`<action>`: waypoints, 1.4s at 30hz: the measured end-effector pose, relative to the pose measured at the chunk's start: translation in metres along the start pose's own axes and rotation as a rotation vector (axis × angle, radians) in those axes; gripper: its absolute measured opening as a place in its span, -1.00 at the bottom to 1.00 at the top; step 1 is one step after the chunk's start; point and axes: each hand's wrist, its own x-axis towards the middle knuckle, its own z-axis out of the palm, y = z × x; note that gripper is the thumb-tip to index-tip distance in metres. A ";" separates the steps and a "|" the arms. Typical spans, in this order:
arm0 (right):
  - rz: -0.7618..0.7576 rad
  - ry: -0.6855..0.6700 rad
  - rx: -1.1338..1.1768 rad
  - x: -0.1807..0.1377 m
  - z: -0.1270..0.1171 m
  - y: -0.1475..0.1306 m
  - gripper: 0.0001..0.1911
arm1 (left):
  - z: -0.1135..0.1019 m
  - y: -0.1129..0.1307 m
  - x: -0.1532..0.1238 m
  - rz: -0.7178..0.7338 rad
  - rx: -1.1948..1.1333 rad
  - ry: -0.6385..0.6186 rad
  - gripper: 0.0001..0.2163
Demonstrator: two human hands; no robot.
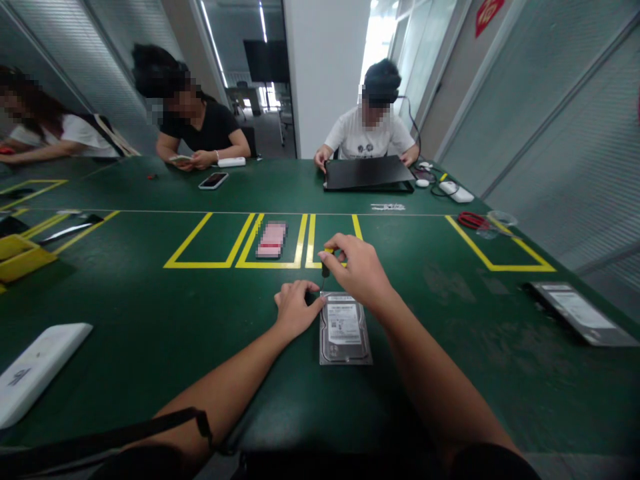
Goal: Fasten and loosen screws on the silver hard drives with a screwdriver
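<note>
A silver hard drive point(344, 327) with a white label lies flat on the green table in front of me. My right hand point(357, 267) is closed around a small screwdriver point(326, 268) with a black and yellow handle. The screwdriver stands nearly upright, its thin shaft pointing down at the drive's far left corner. My left hand point(296, 308) grips the drive at that same corner, thumb on its edge and index finger close to the shaft. Whether the tip sits in a screw is too small to tell.
Another hard drive point(583, 310) lies at the right. A white power bank-like block point(43, 367) and a yellow bin point(25, 259) are at the left. Beyond yellow tape outlines lie a pink phone-like object point(271, 240) and red-handled pliers point(473, 221). Several people sit across the table, one holding a black panel point(369, 175).
</note>
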 end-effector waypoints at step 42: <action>-0.164 0.161 0.089 -0.004 0.008 0.006 -0.90 | -0.002 -0.004 0.015 0.128 -0.061 -0.083 -0.88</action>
